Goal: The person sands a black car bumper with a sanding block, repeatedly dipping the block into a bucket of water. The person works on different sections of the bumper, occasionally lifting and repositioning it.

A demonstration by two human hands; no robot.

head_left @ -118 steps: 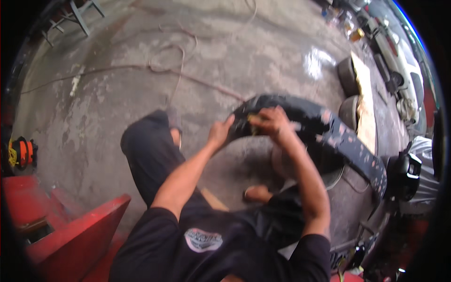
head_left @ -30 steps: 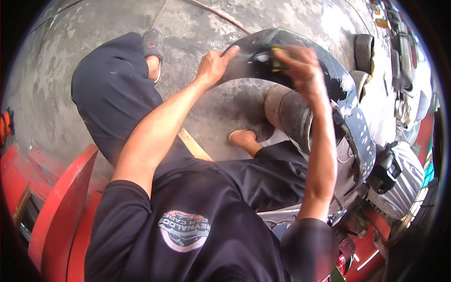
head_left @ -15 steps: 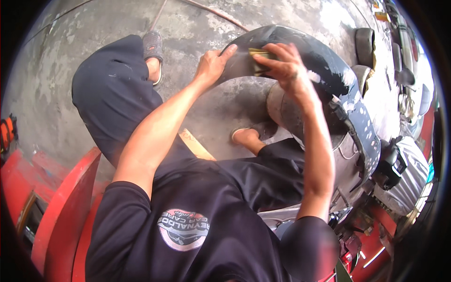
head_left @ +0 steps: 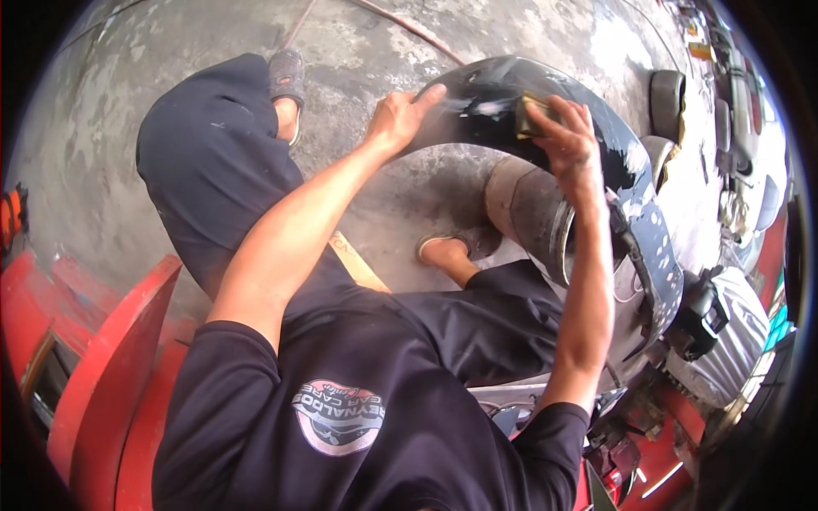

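A curved dark car bumper (head_left: 477,129), glossy black with grey and pale scuffed patches, arches in front of me. Around its left end my left hand (head_left: 396,121) is closed, thumb stretched along the upper surface and the other fingers partly hidden beneath. My right hand (head_left: 569,146) presses a yellowish-brown piece of folded sandpaper (head_left: 527,117) against the bumper's top face, right of its middle. The fingers lie over the sandpaper, covering much of it. Down the right side, the bumper shows pale spots and a black fitting.
Beneath the bumper stands a grey cylindrical drum (head_left: 520,200). Red body panels (head_left: 119,366) lean at the lower left. A wooden strip (head_left: 358,264) lies between my legs. Toward the right are black round containers (head_left: 667,104) and a silver cover (head_left: 724,341). A hose (head_left: 409,27) crosses the concrete floor.
My right hand has slid the sandpaper rightward along the bumper. My left hand keeps its hold on the left end. The whole view has shifted slightly.
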